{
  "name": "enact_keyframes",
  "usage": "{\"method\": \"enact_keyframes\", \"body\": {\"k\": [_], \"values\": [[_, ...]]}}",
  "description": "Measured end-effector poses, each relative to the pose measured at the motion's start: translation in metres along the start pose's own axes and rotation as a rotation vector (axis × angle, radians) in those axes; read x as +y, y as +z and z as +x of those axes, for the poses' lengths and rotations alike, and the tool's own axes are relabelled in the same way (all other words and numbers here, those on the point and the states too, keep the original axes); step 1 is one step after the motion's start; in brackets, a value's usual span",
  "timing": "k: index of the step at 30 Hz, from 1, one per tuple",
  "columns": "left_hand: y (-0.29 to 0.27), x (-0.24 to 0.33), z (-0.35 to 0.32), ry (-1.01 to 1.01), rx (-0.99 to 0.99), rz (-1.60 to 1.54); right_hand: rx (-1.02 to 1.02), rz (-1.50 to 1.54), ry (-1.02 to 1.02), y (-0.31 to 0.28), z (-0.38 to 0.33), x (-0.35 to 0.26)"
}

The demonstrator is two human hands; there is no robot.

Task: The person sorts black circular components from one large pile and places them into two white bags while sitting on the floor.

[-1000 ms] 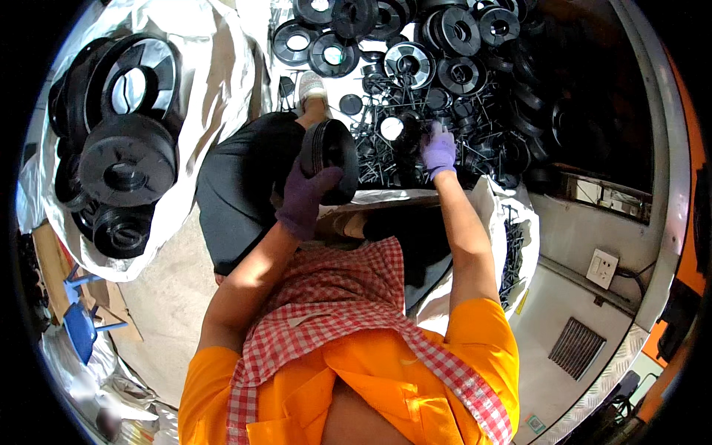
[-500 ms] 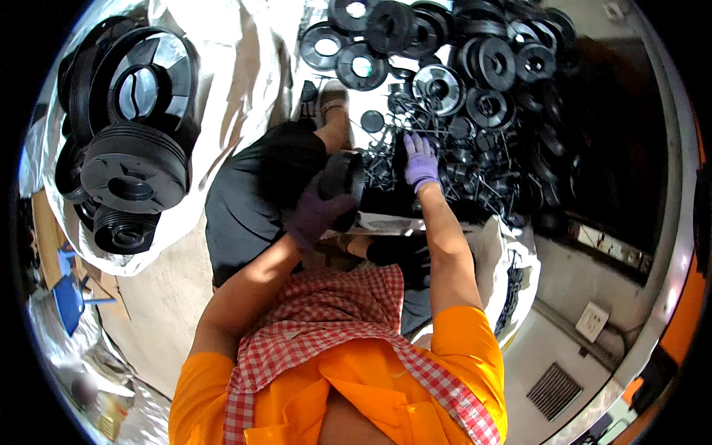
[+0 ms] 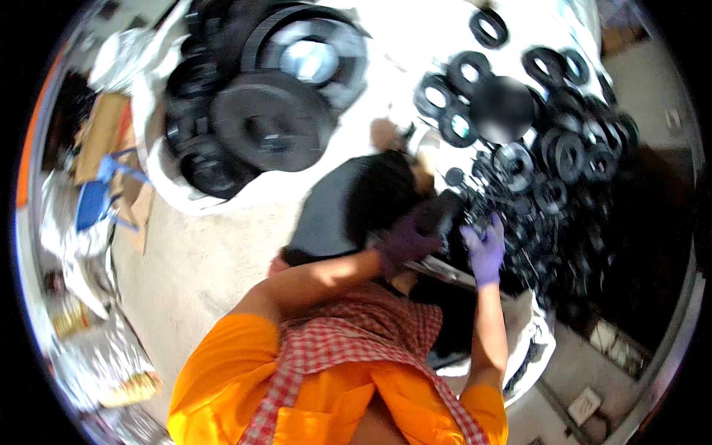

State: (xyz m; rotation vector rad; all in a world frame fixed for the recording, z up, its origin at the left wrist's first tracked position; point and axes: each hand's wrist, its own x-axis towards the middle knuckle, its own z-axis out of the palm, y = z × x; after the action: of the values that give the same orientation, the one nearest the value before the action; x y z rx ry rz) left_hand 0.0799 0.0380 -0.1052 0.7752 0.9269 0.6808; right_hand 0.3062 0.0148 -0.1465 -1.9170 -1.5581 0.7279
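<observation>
Lying far left, large black flanged wheels [image 3: 267, 126] sit stacked on white sheeting [image 3: 245, 196]. The left hand [image 3: 404, 243], purple-gloved, grips a black round part [image 3: 443, 219] at centre; the right hand [image 3: 486, 252] closes on its other side. Black rings [image 3: 564, 152] spread right.

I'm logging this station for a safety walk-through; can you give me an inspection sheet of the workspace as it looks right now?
Surface: white sheet spread on a pale floor.
Job's things: round black plastic part, held between both hands.
Clutter: small black plastic rings strewn on the right; large black pulley-like discs stacked on the left.
Hands: left hand and right hand, both in purple gloves, on the part.
Cables: nothing seen.
Surroundings: blue frame and cardboard at far left.
</observation>
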Motion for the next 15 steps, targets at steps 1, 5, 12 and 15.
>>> {"method": "enact_keyframes", "body": {"k": [1,5,12,15], "values": [[0.009,-0.007,0.0,0.133,-0.044,-0.068,-0.003,-0.014,-0.15,0.004,-0.013,-0.021],[0.009,0.019,-0.031,0.25,-0.054,0.221,-0.062,0.042,-0.513,0.014,-0.051,-0.072],[-0.023,-0.007,-0.034,-0.141,-0.517,-0.36,-0.232,-0.061,-0.955,-0.013,-0.066,-0.122],[0.004,-0.035,-0.03,0.54,0.026,0.55,0.039,0.239,-0.408,0.016,-0.083,-0.098]]}}
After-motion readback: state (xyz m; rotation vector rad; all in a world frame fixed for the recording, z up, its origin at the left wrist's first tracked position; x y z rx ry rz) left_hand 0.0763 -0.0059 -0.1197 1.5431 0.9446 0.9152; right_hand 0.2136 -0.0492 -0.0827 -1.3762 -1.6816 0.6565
